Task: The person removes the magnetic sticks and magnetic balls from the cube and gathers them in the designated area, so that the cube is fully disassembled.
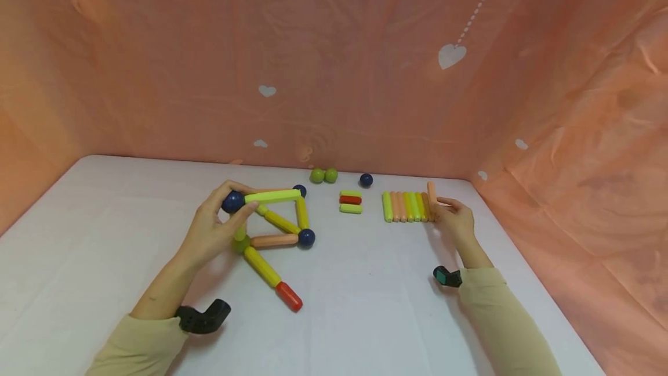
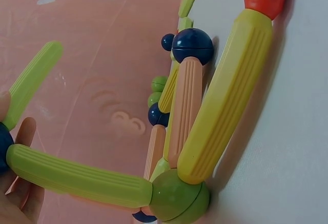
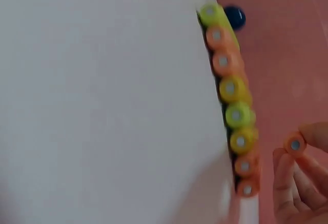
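Observation:
My left hand (image 1: 206, 234) grips a navy ball (image 1: 232, 202) at the raised corner of a magnetic stick-and-ball frame. From that ball a lime rod (image 1: 273, 196) sticks out; the left wrist view shows its far end free in the air. A green rod (image 2: 82, 175) joins the held ball to a green ball (image 2: 179, 196) on the table. Yellow and peach rods link this to other navy balls (image 1: 307, 238). A yellow rod (image 1: 262, 267) with a red rod (image 1: 289, 296) on its end points toward me. My right hand (image 1: 459, 222) pinches a peach rod (image 3: 295, 144) above a row of rods.
The row of several lime, peach and yellow rods (image 1: 406, 208) lies side by side at the right. Left of it are two short lime rods around a red one (image 1: 350, 200). Two green balls (image 1: 331, 175) and a loose navy ball (image 1: 366, 180) sit by the back edge.

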Demonstrator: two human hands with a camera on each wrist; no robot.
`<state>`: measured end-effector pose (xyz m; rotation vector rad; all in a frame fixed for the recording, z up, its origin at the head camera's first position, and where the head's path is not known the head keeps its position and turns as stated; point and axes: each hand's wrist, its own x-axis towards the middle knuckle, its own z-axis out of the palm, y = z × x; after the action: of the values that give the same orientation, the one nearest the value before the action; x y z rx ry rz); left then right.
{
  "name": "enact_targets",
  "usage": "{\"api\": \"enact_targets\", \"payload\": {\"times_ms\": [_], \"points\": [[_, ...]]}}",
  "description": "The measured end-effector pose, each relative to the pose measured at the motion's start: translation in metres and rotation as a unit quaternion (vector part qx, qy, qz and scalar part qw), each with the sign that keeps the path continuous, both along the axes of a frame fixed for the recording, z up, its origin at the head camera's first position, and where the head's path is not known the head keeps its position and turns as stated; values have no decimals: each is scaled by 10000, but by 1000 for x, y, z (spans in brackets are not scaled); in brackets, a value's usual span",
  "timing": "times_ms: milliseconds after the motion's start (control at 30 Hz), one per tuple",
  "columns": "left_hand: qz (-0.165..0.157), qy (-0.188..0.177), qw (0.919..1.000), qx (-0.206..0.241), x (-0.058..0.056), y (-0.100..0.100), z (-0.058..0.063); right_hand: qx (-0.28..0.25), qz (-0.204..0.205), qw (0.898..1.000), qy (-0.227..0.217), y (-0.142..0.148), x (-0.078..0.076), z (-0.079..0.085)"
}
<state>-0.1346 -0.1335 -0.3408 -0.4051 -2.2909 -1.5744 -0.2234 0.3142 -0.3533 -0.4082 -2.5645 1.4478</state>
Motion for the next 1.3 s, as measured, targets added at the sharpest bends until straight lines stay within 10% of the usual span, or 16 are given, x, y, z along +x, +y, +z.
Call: {"api": "enact_targets", "payload": {"times_ms": [800,1000,1300], "points": [[-74,-103,9999,-50,-2,1,5,1176,33,9873,-1063,25,-4,-7],[-81,-144,9998,-58,-1,0,3,1672,205,9837,-631,-4,2,3],[-103,-159,9998,-85,0,-1,2,688,1318,9889,85,-72,2,15]]}}
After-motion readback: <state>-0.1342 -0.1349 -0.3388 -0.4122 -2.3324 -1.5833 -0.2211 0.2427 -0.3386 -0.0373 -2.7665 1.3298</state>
